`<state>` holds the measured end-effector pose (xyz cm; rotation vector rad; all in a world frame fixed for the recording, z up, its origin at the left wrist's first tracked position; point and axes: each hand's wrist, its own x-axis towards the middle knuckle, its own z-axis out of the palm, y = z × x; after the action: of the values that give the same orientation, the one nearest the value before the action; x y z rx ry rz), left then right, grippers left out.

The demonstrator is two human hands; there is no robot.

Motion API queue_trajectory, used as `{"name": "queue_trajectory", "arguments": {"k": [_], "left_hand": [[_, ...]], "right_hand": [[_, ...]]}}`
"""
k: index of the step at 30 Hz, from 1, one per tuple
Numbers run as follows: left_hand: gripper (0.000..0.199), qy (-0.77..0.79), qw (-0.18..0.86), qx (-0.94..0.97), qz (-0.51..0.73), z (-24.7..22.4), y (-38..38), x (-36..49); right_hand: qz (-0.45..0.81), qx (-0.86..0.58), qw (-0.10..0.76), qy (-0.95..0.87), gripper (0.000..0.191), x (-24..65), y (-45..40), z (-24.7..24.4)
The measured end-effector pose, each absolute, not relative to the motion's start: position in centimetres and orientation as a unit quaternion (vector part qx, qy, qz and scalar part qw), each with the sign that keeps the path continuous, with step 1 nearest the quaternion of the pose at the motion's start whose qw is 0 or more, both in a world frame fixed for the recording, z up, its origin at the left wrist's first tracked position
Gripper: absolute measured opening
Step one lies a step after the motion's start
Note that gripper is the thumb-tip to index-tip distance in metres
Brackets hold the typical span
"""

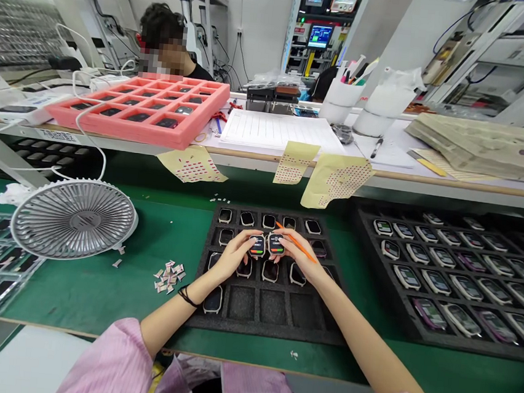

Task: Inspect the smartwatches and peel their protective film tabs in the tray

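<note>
My left hand pinches a square smartwatch with a lit screen by its edges. My right hand grips a second lit smartwatch right beside the first, and an orange stylus lies across its fingers. Both hands hover over a black foam tray, whose compartments hold several dark watches, with the bottom row mostly bare. To the right, a larger black foam tray holds rows of watches with lit screens.
A desk fan stands left of the trays, near a small pile of paper scraps. On the raised shelf sit a pink foam tray and a ruled sheet. Perforated yellow sheets hang over the shelf edge. A seated co-worker is behind.
</note>
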<state>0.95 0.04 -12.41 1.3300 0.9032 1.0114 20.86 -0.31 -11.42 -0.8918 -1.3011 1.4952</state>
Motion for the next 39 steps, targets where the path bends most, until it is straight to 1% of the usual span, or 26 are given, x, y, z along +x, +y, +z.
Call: {"name": "queue_trajectory", "arguments": {"k": [9,15,21,31,35,39], "left_hand": [[0.044,0.382,0.593,0.561,0.433,-12.32,0.01,0.98],[0.046,0.375,0.589,0.567,0.436,-12.65,0.04,1.04],[0.049,0.385,0.572,0.582,0.431,-12.79,-0.06,1.08],[0.044,0.39,0.527,0.618,0.434,-12.72,-0.18,0.96],[0.045,0.395,0.542,0.605,0.429,-12.64,-0.14,0.95],[0.041,0.395,0.556,0.59,0.432,-12.37,-0.13,0.92]], "right_hand": [[0.614,-0.351,0.471,-0.527,0.025,20.89,-0.35,-11.64],[0.613,-0.342,0.466,-0.538,0.035,20.68,-0.49,-11.74],[0.604,-0.325,0.452,-0.57,0.041,20.7,-0.42,-12.17],[0.603,-0.352,0.455,-0.553,0.033,20.61,-0.7,-11.4],[0.584,-0.377,0.462,-0.55,0.03,20.51,-0.64,-11.41],[0.576,-0.388,0.465,-0.549,0.027,20.5,-0.65,-11.25]]}}
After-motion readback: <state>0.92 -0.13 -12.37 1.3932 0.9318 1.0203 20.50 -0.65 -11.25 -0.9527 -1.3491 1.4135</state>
